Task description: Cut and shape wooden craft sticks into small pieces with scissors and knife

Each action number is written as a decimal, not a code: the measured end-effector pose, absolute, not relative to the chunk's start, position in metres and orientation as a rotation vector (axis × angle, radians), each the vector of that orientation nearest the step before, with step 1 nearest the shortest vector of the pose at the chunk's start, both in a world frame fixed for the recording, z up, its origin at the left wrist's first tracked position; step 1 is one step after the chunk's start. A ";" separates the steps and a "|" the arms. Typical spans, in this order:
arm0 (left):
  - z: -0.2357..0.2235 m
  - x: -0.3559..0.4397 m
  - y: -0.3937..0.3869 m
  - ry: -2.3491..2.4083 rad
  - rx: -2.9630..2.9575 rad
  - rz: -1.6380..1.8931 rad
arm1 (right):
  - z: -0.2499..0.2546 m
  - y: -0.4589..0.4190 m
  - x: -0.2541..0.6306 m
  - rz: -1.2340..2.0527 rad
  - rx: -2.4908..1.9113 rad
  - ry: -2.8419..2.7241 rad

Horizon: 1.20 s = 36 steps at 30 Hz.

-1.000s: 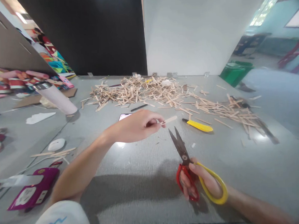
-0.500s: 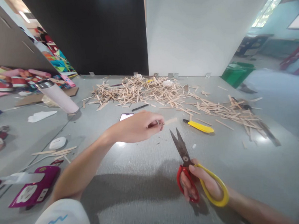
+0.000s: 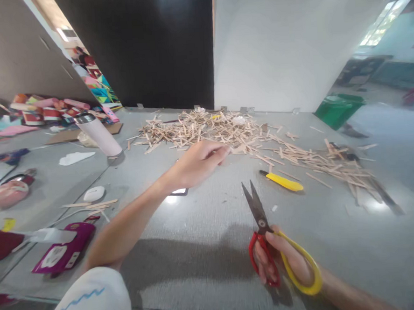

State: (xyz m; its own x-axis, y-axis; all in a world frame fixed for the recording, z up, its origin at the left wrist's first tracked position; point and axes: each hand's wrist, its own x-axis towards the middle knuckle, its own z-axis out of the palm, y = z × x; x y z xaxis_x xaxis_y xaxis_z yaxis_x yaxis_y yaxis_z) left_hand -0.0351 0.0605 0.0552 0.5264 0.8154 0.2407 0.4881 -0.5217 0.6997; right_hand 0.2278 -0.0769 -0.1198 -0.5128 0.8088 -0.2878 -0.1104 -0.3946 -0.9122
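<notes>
My left hand (image 3: 203,162) reaches to the near edge of a heap of wooden craft sticks (image 3: 187,130). Its fingers are pinched together, and a pale wooden craft stick (image 3: 239,149) juts out from the fingertips, hard to tell apart from the pile behind. In my right hand (image 3: 286,253) is a pair of scissors (image 3: 258,210) with one red and one yellow handle. The blades point away from me and stand slightly apart. A yellow utility knife (image 3: 284,181) lies just beyond the scissors. Under my left wrist a phone (image 3: 179,192) is partly covered.
Left of my arm are a pink tumbler (image 3: 98,136), a white earbud case (image 3: 94,194), a few loose sticks and a magenta glue-gun-like object (image 3: 65,250). More sticks (image 3: 319,160) spread to the right. A black and white panel (image 3: 256,49) stands behind; a green bin (image 3: 339,111) is beyond the table.
My left hand has moved away from me, from above the open table to the stick pile. My right hand still holds the scissors. The whole view has shifted slightly.
</notes>
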 end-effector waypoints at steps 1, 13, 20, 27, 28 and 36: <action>0.055 -0.035 0.060 1.069 2.178 0.777 | -0.121 -0.076 0.227 1.954 -1.002 -1.206; 0.052 -0.036 0.051 0.843 2.053 0.479 | -0.126 -0.080 0.229 1.926 -0.984 -1.276; 0.053 -0.031 0.043 0.823 2.021 0.298 | -0.123 -0.077 0.229 1.836 -0.953 -1.260; 0.047 -0.028 0.042 0.816 2.115 0.265 | -0.120 -0.077 0.226 1.854 -0.890 -1.132; 0.046 -0.028 0.042 0.816 2.118 0.266 | -0.119 -0.078 0.226 1.856 -0.917 -1.125; 0.044 -0.029 0.042 0.828 2.132 0.175 | -0.104 -0.076 0.226 1.897 -1.107 -1.178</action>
